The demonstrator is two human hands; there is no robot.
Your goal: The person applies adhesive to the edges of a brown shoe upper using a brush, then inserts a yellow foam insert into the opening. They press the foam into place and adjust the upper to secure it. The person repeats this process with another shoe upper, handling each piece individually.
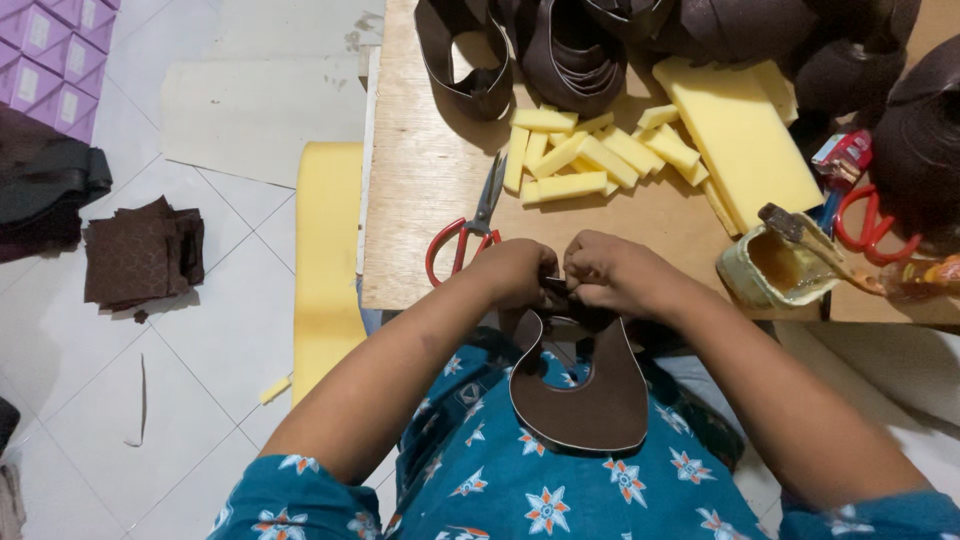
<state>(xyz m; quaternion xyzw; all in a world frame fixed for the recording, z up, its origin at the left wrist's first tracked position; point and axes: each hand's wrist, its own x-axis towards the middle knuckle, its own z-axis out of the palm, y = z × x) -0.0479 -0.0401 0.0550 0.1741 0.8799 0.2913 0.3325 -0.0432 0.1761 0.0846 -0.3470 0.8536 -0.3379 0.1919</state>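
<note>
A dark brown leather-like cut piece (590,395) with a pale edge hangs down over my lap. My left hand (517,270) and my right hand (612,272) meet at its top end, both pinching it with fingers curled, at the near edge of a low wooden board (420,200). What lies between the fingertips is hidden. Red-handled scissors (465,235) lie on the board just left of my left hand.
Several yellow foam strips (590,155) and a foam slab (745,135) lie on the board, behind them a pile of brown cut pieces (600,40). A glue pot with a brush (775,265) and a second pair of red scissors (870,225) sit right. Brown pieces (140,255) lie on the tiled floor.
</note>
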